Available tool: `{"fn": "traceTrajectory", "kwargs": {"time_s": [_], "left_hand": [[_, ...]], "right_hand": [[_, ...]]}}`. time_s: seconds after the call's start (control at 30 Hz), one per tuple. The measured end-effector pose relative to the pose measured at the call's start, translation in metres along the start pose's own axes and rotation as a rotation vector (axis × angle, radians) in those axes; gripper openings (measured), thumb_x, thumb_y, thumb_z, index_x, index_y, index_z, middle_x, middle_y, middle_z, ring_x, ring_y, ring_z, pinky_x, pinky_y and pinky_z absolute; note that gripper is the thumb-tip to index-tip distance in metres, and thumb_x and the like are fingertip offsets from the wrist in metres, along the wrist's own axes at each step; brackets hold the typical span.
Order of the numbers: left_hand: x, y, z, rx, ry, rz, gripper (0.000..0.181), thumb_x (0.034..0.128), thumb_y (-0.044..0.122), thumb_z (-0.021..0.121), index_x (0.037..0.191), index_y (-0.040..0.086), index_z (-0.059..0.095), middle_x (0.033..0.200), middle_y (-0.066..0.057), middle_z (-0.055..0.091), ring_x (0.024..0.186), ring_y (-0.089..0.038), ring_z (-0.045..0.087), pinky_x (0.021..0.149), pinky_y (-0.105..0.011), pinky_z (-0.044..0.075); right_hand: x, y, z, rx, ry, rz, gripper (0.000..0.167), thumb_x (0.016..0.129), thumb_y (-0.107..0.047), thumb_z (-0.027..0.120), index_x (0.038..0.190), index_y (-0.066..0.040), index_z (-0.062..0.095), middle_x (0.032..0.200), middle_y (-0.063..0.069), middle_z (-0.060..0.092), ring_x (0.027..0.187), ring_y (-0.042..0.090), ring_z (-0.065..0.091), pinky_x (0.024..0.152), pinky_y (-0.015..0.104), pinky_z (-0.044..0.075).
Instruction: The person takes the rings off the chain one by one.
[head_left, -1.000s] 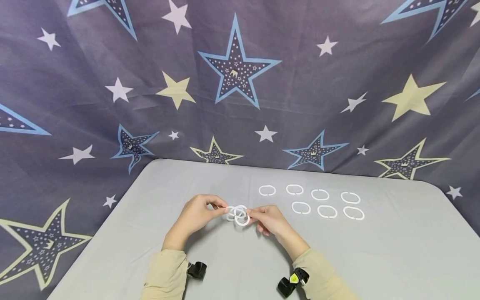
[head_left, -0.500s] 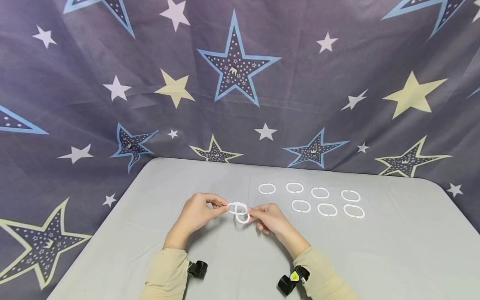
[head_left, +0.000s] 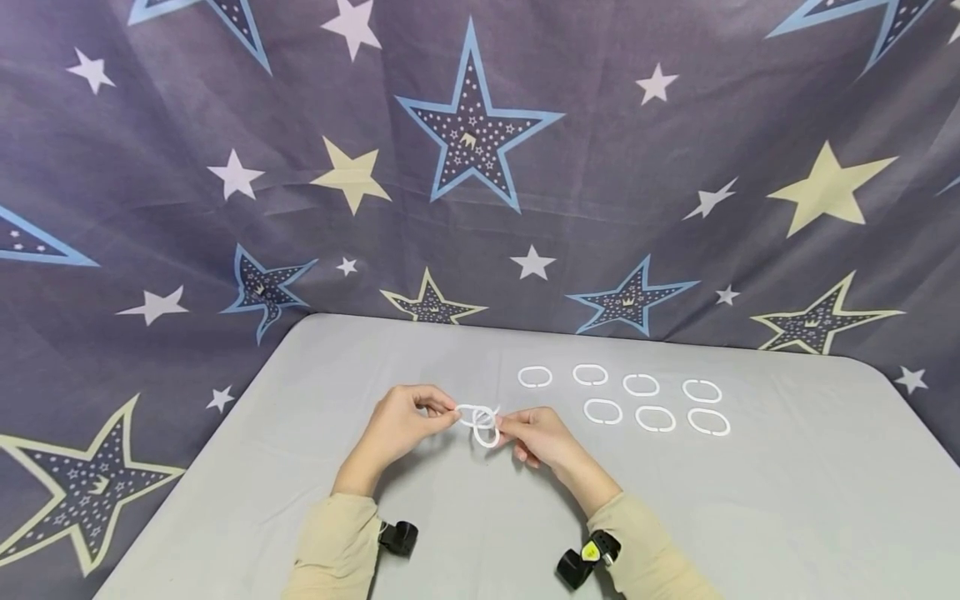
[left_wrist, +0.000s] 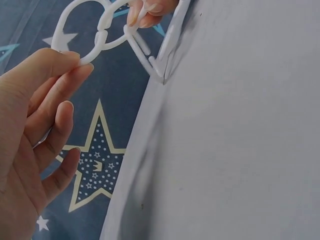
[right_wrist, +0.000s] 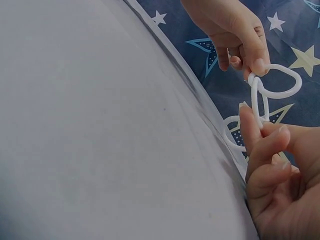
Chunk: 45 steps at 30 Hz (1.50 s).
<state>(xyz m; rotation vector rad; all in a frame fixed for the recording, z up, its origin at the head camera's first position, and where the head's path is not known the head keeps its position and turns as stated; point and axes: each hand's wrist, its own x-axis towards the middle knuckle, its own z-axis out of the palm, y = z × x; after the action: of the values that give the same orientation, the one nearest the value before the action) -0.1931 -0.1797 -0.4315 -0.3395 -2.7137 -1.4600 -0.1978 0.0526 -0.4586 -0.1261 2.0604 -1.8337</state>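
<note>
White plastic oval links, each with a small split, hang joined between both hands above the table. My left hand [head_left: 401,425] pinches one end of a link [left_wrist: 60,22] between thumb and fingertips. Opposite it, my right hand [head_left: 543,437] pinches a second link [left_wrist: 121,40], which passes through the first. Another link [left_wrist: 138,55] hangs below the right fingertips in the left wrist view. In the right wrist view the right fingers cover part of the joined links. How the lower link is joined cannot be made out.
Several loose white oval links [head_left: 602,400] lie in two rough rows on the grey table [head_left: 787,500], beyond the right hand. Behind the table hangs a dark curtain [head_left: 585,217] printed with stars. Black wrist cameras [head_left: 397,539] sit at both sleeves.
The joined links, bunched together a second ago, have turned and spread between the hands, so single ovals show more plainly. Both hands keep their pinch and have barely moved.
</note>
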Motion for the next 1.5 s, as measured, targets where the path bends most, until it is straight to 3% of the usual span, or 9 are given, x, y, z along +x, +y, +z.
{"fn": "traceTrajectory", "kwargs": {"time_s": [0.77,1.0,1.13,1.3,1.5], "left_hand": [[0.000,0.005,0.006,-0.071,-0.047,0.030,0.006,0.0811,0.010,0.077,0.083,0.011,0.072,0.076,0.006,0.068,0.070,-0.017,0.062,0.063,-0.032,0.052],[0.001,0.006,0.003,-0.079,-0.017,0.075,0.005,0.0811,0.010,0.077,0.083,0.012,0.072,0.076,0.007,0.069,0.076,-0.016,0.062,0.075,-0.036,0.049],[0.001,0.006,0.002,-0.085,-0.016,0.073,0.006,0.0815,0.010,0.078,0.083,0.013,0.073,0.076,0.007,0.069,0.077,-0.016,0.062,0.076,-0.037,0.049],[0.001,0.007,0.002,-0.053,-0.015,0.066,0.005,0.0829,0.012,0.078,0.085,0.014,0.073,0.076,0.008,0.068,0.079,-0.016,0.062,0.079,-0.038,0.048],[0.002,0.011,0.003,0.050,0.039,0.029,0.007,0.0845,0.022,0.079,0.085,0.024,0.073,0.076,0.013,0.067,0.080,-0.013,0.059,0.078,-0.037,0.046]], "right_hand": [[0.000,0.001,0.000,-0.085,-0.045,-0.031,0.026,0.093,-0.013,0.063,0.104,0.010,0.070,0.076,0.011,0.073,0.039,0.002,0.040,0.036,0.017,0.029],[-0.002,-0.001,0.002,-0.125,-0.020,-0.041,0.024,0.091,-0.014,0.067,0.097,0.009,0.072,0.067,0.004,0.069,0.038,0.002,0.040,0.036,0.017,0.029],[-0.001,0.001,0.004,-0.150,-0.005,-0.050,0.021,0.089,-0.013,0.068,0.094,0.007,0.073,0.061,0.001,0.064,0.036,0.002,0.038,0.035,0.018,0.029],[-0.001,0.003,0.005,-0.160,-0.010,-0.055,0.021,0.087,-0.014,0.070,0.092,0.006,0.074,0.054,-0.002,0.058,0.035,0.003,0.036,0.035,0.018,0.028],[-0.001,0.003,0.005,-0.196,-0.018,-0.079,0.020,0.086,-0.012,0.070,0.092,0.006,0.074,0.046,-0.005,0.047,0.034,0.002,0.034,0.036,0.018,0.029]]}}
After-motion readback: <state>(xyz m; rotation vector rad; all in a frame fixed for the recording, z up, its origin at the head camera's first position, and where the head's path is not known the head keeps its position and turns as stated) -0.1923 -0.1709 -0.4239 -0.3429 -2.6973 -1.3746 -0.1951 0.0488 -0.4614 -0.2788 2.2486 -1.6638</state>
